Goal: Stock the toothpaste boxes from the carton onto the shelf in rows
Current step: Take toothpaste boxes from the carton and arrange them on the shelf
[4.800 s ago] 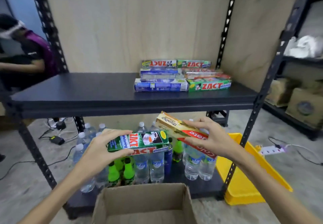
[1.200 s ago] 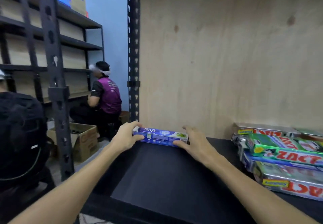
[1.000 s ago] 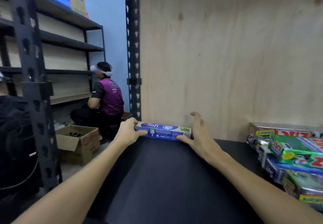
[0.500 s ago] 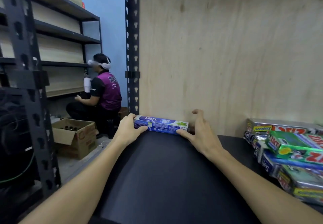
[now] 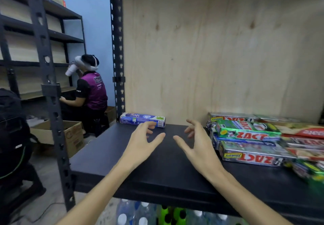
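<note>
Both hands (image 5: 172,143) hover empty, fingers spread, between the Safi box (image 5: 142,119) and stacked Zact boxes (image 5: 249,137).

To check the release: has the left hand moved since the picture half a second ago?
Yes. The left hand has let go of the Safi box and drawn back toward the shelf's front edge, away from the plywood back.

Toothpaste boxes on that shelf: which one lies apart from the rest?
The blue Safi box, alone at the back left corner; the others sit piled together at the right.
</note>
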